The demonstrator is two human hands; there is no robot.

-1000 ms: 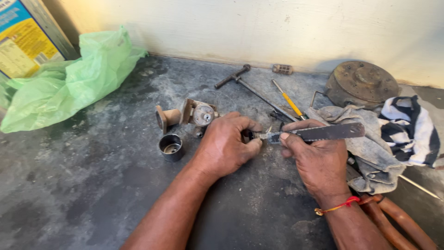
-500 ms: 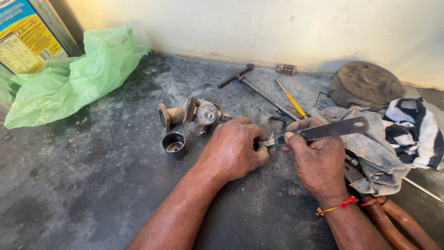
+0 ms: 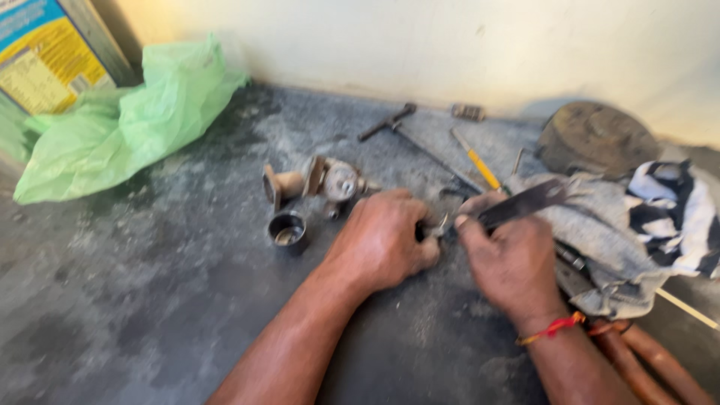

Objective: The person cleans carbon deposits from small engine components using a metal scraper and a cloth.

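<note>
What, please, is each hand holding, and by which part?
Right hand grips a flat metal blade near its front end; left hand pinches a small part, hidden by its fingers.

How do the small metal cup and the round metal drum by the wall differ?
The small metal cup is small, dark and open-topped, standing left of the left hand. The round metal drum is far larger, rusty brown and closed on top, sitting behind the grey rag. Both are round metal parts resting untouched on the concrete bench.
</note>
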